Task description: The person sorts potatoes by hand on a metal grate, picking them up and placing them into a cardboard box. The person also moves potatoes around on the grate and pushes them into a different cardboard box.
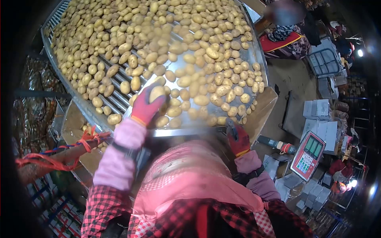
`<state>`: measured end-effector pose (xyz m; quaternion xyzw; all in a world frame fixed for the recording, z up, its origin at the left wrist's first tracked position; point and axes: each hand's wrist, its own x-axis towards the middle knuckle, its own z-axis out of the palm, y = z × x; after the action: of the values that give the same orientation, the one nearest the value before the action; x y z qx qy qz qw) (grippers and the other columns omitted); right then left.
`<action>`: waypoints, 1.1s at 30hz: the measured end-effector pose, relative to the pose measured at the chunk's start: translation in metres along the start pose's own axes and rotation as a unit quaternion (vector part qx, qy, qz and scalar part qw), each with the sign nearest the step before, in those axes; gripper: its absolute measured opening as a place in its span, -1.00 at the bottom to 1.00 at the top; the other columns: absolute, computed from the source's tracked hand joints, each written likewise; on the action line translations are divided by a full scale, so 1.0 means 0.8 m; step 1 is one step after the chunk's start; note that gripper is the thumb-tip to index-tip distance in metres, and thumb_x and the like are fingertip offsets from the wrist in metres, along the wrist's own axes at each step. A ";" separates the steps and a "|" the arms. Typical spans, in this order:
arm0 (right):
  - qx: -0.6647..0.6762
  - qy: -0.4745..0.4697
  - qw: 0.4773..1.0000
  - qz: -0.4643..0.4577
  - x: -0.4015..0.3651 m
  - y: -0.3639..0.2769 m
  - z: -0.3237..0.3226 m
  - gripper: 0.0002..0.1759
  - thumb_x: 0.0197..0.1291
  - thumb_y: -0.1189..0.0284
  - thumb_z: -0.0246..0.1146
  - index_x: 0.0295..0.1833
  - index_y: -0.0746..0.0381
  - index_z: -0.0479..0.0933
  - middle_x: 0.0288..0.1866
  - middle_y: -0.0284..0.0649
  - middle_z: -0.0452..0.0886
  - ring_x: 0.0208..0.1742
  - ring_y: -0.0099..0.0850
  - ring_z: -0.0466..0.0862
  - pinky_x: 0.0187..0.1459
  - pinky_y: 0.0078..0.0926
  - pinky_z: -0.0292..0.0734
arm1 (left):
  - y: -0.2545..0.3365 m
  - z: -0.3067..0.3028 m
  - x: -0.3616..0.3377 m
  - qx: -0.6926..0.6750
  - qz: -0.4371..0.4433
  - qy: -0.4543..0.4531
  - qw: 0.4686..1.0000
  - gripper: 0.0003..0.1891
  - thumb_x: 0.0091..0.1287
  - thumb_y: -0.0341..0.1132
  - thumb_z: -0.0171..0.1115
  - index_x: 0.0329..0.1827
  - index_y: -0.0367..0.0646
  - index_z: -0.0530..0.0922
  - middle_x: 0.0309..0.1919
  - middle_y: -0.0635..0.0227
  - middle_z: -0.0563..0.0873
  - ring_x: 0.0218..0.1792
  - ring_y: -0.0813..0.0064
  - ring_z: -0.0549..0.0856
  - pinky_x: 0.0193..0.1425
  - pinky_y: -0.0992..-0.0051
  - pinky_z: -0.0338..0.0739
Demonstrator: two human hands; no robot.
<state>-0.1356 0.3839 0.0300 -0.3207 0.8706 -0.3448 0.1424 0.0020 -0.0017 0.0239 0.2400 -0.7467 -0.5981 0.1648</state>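
Many yellow-brown potatoes (212, 52) lie spread over a metal sorting table (168, 132) with a roller section on its left. My left hand (148, 104), in a red and dark glove, reaches over the table and is closed round a potato (157, 93). Other potatoes lie close around its fingers. My right hand (238, 137), gloved the same way, is at the table's near edge on the right, its fingertips close to a few potatoes. Its fingers are partly turned from view, and whether they hold anything cannot be made out.
A cardboard box (265, 110) stands against the table's right corner, another (71, 126) at its left. A red-framed scale display (308, 156) stands at the right. Another person (283, 39) is beyond the table's right side. Red cord (51, 161) wraps a pole at left.
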 end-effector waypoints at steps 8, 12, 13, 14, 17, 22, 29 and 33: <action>0.019 0.008 0.996 0.088 0.047 0.023 -0.009 -0.44 0.19 0.31 0.40 0.30 0.23 0.56 -0.05 0.02 0.73 -0.03 -0.02 0.74 0.02 -0.10 0.63 | 0.054 -0.063 -0.209 -0.538 -0.345 0.243 0.729 -0.36 0.56 0.11 -0.01 0.53 -0.13 0.34 0.19 0.06 0.66 -0.37 0.32 0.67 -0.43 0.49 0.59; -0.133 -0.117 0.983 -0.053 0.078 -0.012 0.031 -0.49 0.25 0.25 0.38 0.28 0.19 0.59 -0.07 -0.06 0.75 -0.09 -0.10 0.76 -0.03 -0.12 0.64 | -0.060 -0.213 -0.347 -0.617 -0.152 0.267 0.725 -0.43 0.55 0.05 0.06 0.46 -0.14 0.41 0.28 0.09 0.63 -0.04 0.28 0.73 0.03 0.29 0.71; -0.149 -0.149 0.974 -0.088 0.095 -0.034 0.039 -0.49 0.29 0.24 0.36 0.30 0.19 0.58 -0.05 -0.07 0.76 -0.08 -0.12 0.77 -0.01 -0.16 0.64 | -0.074 -0.242 -0.366 -0.591 -0.125 0.327 0.727 -0.44 0.55 -0.01 0.12 0.47 -0.16 0.40 0.34 0.08 0.60 0.08 0.28 0.71 0.16 0.28 0.70; -0.168 -0.177 0.963 -0.119 0.111 -0.044 0.043 -0.49 0.33 0.24 0.34 0.33 0.19 0.57 -0.03 -0.09 0.77 -0.07 -0.14 0.77 0.01 -0.21 0.65 | -0.076 -0.256 -0.367 -0.556 -0.150 0.459 0.677 -0.44 0.55 -0.07 0.13 0.50 -0.19 0.37 0.40 0.09 0.56 0.20 0.27 0.68 0.26 0.31 0.67; -0.049 -0.009 0.992 -0.113 0.163 -0.016 0.022 -0.54 0.22 0.26 0.38 0.22 0.13 0.62 -0.05 -0.04 0.72 -0.07 -0.05 0.72 -0.01 -0.10 0.63 | -0.082 -0.260 -0.384 -0.521 -0.188 0.491 0.672 -0.44 0.59 -0.11 0.07 0.53 -0.22 0.31 0.42 0.10 0.54 0.33 0.23 0.61 0.41 0.35 0.59; -0.010 0.266 0.963 -0.049 0.199 0.003 -0.021 -0.45 0.24 0.33 0.33 0.32 0.27 0.51 0.05 0.05 0.65 0.01 -0.05 0.69 0.01 -0.09 0.59 | -0.014 -0.123 -0.289 -0.401 -0.217 0.203 0.867 -0.40 0.63 -0.03 0.01 0.58 -0.22 0.28 0.39 0.07 0.56 0.33 0.26 0.60 0.37 0.33 0.58; -0.118 -0.237 0.944 -0.195 0.061 -0.046 0.098 -0.26 0.23 0.10 0.34 0.46 0.20 0.43 0.45 -0.04 0.48 0.47 -0.08 0.45 0.52 -0.08 0.26 | 0.055 0.066 -0.076 0.316 0.211 -0.167 0.910 -0.33 0.27 -0.16 0.37 0.46 -0.15 0.47 0.40 0.02 0.50 0.44 -0.12 0.41 0.57 -0.05 0.19; 0.002 -0.110 0.978 -0.178 0.010 0.032 0.028 -0.37 0.22 0.26 0.37 0.40 0.16 0.49 0.35 -0.07 0.55 0.33 -0.06 0.56 0.33 -0.11 0.51 | 0.020 0.099 0.009 0.444 0.257 -0.285 0.810 -0.26 0.26 0.03 0.36 0.51 0.01 0.42 0.51 0.07 0.40 0.52 -0.14 0.32 0.61 -0.10 0.11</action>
<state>-0.1426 0.3818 -0.0043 -0.5066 0.7778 -0.3286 0.1743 -0.0487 0.0613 0.0207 -0.0949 -0.9788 -0.1785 -0.0320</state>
